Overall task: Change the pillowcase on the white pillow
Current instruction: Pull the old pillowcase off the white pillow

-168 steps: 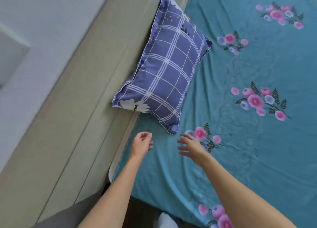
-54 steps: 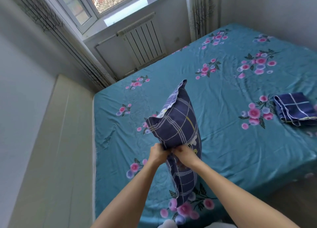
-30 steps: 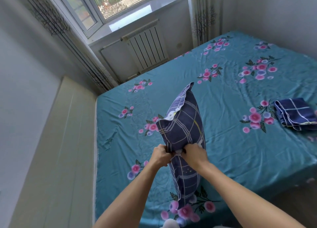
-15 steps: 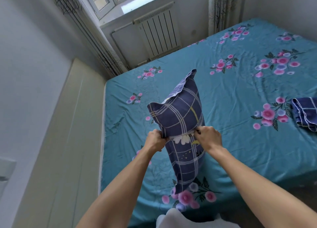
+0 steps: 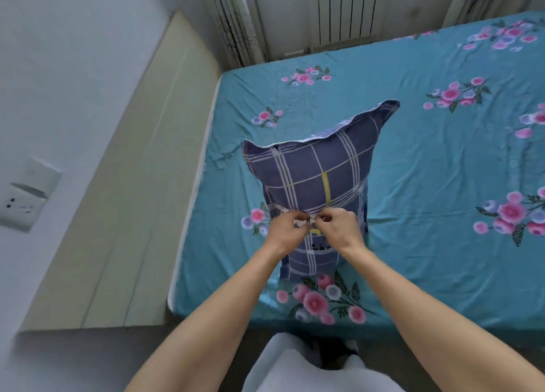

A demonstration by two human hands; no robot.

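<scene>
The pillow in its dark blue checked pillowcase [image 5: 315,173] stands on end on the teal flowered bed sheet [image 5: 427,191], near the bed's front edge. My left hand [image 5: 284,229] and my right hand [image 5: 339,226] meet at the middle of its near face. Both pinch the pillowcase fabric there, fingertips almost touching, with a small dark piece and a bit of white showing between them. The white pillow itself is hidden inside the case.
A beige headboard ledge [image 5: 124,214] runs along the bed's left side, under a wall with a white socket plate [image 5: 26,197]. A radiator [image 5: 342,11] and curtains stand beyond the bed's far end. My legs show at the bottom edge.
My hands, spread apart on the pillowcase half a second ago, have come together at its middle. My head has tipped down, so the folded blue cloth at the right is out of view.
</scene>
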